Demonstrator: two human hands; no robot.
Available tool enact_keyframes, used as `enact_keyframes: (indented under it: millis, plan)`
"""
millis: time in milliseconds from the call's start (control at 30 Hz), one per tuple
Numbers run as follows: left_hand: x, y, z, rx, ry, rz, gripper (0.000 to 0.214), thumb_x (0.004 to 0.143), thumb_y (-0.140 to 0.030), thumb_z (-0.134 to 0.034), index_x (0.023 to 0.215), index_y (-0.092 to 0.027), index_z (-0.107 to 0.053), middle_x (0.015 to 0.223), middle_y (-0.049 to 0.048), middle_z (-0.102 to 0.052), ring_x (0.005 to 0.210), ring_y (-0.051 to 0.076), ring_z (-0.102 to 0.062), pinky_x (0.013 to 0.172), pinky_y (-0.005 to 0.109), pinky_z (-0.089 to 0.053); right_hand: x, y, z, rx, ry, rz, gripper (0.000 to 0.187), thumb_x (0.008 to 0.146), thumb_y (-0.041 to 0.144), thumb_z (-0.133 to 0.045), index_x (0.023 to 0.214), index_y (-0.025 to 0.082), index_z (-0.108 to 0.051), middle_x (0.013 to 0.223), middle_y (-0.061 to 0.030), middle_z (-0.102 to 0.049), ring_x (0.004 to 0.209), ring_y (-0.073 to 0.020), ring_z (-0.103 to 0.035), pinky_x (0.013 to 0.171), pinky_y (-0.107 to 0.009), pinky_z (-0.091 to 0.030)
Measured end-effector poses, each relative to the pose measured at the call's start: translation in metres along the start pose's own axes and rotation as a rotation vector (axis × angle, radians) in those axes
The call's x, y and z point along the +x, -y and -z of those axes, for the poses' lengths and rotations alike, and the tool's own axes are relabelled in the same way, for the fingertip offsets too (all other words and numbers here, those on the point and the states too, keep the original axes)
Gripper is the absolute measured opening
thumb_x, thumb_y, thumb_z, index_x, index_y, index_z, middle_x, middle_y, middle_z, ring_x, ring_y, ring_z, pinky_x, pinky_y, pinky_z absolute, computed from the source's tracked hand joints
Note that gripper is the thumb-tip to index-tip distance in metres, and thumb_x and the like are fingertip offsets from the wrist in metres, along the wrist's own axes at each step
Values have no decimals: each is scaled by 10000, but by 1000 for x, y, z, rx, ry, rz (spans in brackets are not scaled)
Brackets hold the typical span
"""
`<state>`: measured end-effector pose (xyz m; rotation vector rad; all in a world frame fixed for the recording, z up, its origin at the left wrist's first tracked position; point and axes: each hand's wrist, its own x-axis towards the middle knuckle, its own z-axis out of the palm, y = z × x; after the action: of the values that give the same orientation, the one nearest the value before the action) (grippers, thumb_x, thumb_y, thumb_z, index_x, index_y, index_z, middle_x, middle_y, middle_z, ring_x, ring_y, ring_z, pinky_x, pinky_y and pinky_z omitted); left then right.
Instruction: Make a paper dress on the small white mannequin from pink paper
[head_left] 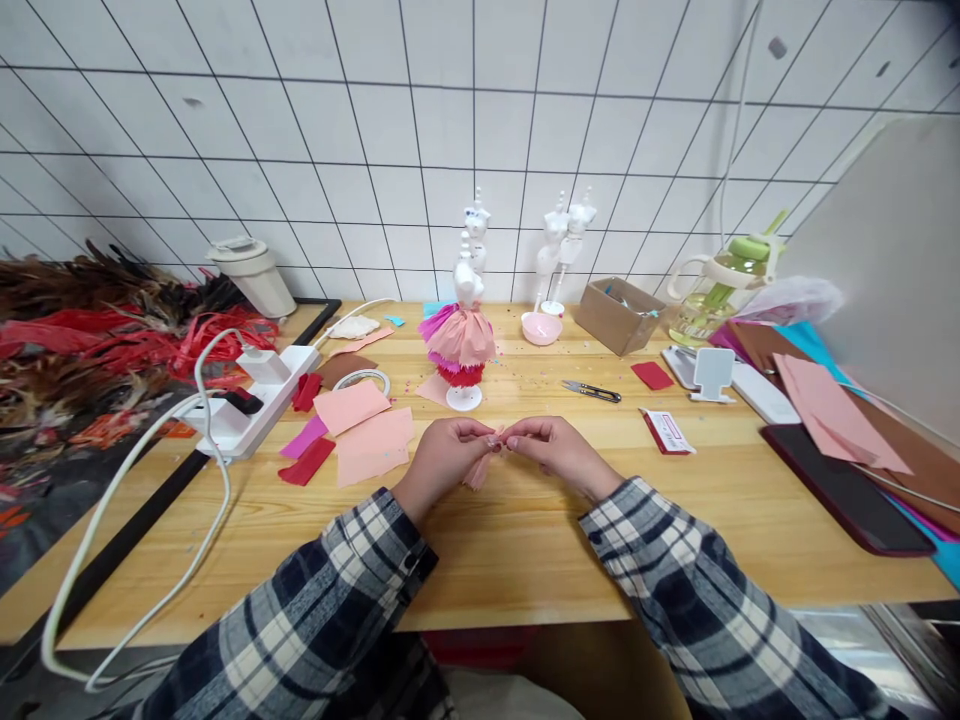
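Pink frill (480,470) (crumpled), left hand (442,455), right hand (559,450) pinching

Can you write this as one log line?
left hand: pinching pink paper piece | right hand: pinching same piece | behind: mannequin in paper dress

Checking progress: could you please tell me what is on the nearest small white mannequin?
The small white mannequin wears a layered pink-and-red paper skirt, which hides what lies beneath.
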<state>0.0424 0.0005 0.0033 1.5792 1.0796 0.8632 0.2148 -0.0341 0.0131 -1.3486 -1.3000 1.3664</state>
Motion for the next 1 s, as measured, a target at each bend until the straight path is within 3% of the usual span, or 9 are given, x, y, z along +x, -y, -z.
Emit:
enact_keyframes:
  millis: [100,267,500,667,800,1000]
  plan:
    - [0,1,-1,-3,-2,14,263,709,-451,-700,675,-190,-698,507,10,-654,566,182,-639,551,279,-492,1,-2,-3,17,-18,14,343,651,448,-742,794,137,-721,749,-31,-691,574,-88,-496,512,-215,-360]
    - [1,3,-2,-16,-14,18,248,706,-443,-708,661,-201,-685,508,7,-654,569,183,-643,552,280,-496,5,-12,-9,-44,-163,93,366,640,490,-741,702,136,-671,679,-22,-656,571,-98,-495,554,-233,-381]
    - [1,2,-4,-78,-20,19,311,707,-490,-695,715,-179,-700,501,13,-648,564,184,-644,553,282,-499,6,-15,-19,-89,-336,103,368,675,519,-693,710,153,-669,568,7,-595,441,-77,-341,435,-226,-232]
    - [0,-3,-3,-161,-15,66,314,681,-470,-723,711,-159,-696,574,33,-686,592,182,-649,564,278,-499,6,-14,-23,90,-321,151,367,683,519,-696,744,158,-672,678,-32,-667,567,-125,-515,527,-241,-385]
    - [-1,-7,-2,-184,-27,85,314,649,-457,-746,706,-152,-695,660,46,-715,591,167,-637,556,267,-482,7,-17,-25,108,-365,136,378,664,531,-714,734,166,-649,697,-32,-671,582,-133,-541,544,-249,-409]
    - [-5,-12,-6,-133,7,86,322,700,-476,-699,700,-155,-681,420,-32,-545,378,110,-472,431,251,-380,8,-21,-26,98,-380,133,382,675,547,-700,728,178,-615,647,-16,-649,526,-121,-504,483,-237,-360]
